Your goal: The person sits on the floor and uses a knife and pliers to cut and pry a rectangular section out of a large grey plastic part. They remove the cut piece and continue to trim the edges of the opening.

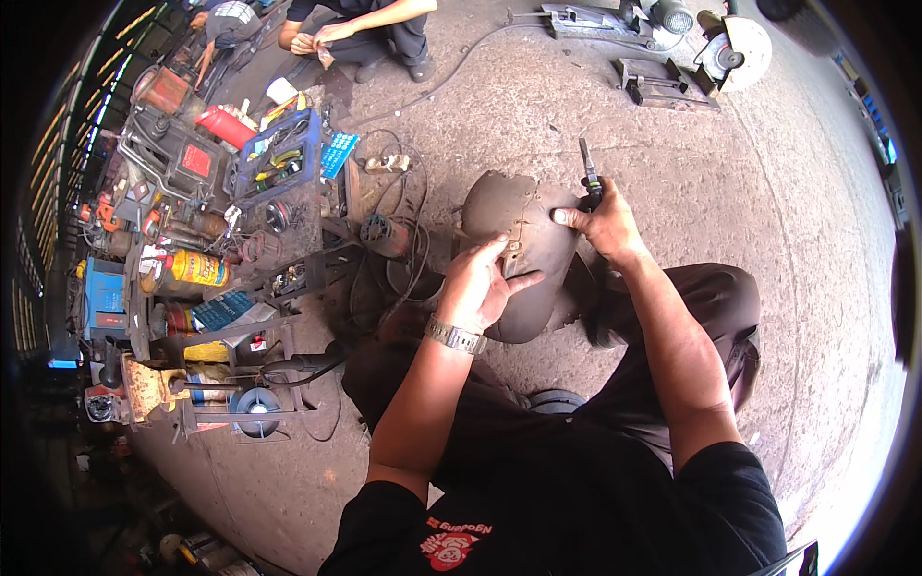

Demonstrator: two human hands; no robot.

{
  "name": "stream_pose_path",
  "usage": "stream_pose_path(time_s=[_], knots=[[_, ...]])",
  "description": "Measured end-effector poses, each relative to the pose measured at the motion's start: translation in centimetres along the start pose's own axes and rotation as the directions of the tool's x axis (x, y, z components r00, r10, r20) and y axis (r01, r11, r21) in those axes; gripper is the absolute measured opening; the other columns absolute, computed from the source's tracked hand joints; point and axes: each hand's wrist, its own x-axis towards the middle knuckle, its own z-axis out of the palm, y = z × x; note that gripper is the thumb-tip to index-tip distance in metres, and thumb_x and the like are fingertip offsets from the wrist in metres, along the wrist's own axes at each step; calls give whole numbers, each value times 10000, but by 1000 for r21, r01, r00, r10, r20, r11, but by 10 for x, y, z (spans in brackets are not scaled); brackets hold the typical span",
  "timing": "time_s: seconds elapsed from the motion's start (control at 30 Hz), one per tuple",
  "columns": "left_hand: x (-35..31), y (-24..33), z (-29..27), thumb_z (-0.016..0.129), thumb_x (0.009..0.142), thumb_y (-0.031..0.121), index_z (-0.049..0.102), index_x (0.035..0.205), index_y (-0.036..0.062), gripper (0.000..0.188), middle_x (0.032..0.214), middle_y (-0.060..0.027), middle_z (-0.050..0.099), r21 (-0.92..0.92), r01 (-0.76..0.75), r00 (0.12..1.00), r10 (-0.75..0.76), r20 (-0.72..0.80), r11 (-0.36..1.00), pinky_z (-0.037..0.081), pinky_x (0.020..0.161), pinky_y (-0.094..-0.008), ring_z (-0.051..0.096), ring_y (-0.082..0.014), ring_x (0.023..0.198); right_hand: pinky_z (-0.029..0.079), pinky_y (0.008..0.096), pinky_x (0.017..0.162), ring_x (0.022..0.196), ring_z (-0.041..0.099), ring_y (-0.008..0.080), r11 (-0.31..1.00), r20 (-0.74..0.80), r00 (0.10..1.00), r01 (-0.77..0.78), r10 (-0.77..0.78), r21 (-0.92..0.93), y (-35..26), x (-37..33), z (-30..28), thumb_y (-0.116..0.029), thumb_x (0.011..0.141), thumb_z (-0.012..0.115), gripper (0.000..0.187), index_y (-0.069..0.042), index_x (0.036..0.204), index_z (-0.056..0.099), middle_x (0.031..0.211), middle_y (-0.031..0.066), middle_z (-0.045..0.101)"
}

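Observation:
Across my lap lies a brownish-grey curved piece (543, 230) with a ragged far edge and a rough seam running along its middle; what it is made of I cannot tell. My left hand (477, 288) rests on its near left side, thumb and forefinger spread apart, the fingertip close to the seam. A knife (590, 182) with a dark handle is gripped in my right hand (607, 226), its blade pointing away from me. The right thumb presses on the piece's right edge. Fingers under the right hand are partly hidden.
To the left stand crowded tools: a blue toolbox (305, 144), a yellow bottle (199, 268), a metal rack (240, 360). A corded power tool (384, 235) lies near my left knee. Ahead a person (370, 29) squats. A cut-off saw (735, 56) stands far right.

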Motion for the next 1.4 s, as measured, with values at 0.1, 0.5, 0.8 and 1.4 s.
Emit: stream_pose_path(time_s=[0.1,0.5,0.8,1.4], knots=[[0,-3,7,558,1047,231,558,1321,29,340,1337,-96,620,-6,3,996,-4,-92,1000,455,1063,-649,591,-271,1253,521,425,1001,1184,647,375,999,10,1000,16,-16,-28,4,0,3,-464,627,965,1092,77,1415,438,1234,285,656],[4,-21,1,660,986,96,643,1180,76,196,1207,-46,658,14,-58,970,60,-234,998,514,1016,-601,614,-234,1178,519,455,999,1190,641,420,989,49,998,39,-32,-146,5,-7,5,-525,622,947,1097,79,1386,444,1212,309,662],[7,-25,6,662,935,-18,648,1078,56,162,1051,-59,686,170,-170,943,210,-258,971,596,892,-558,681,-225,976,492,455,1048,1258,597,418,993,48,999,28,-22,-115,1,-6,2,-517,653,931,1090,66,1424,427,1300,309,620],[13,18,0,607,930,-121,428,1305,6,434,1264,-139,617,600,-651,602,798,35,465,638,820,-360,682,-198,1014,523,470,919,1085,665,437,982,568,814,183,-124,-49,-37,-72,12,-251,945,663,514,86,1309,528,1030,322,686]])
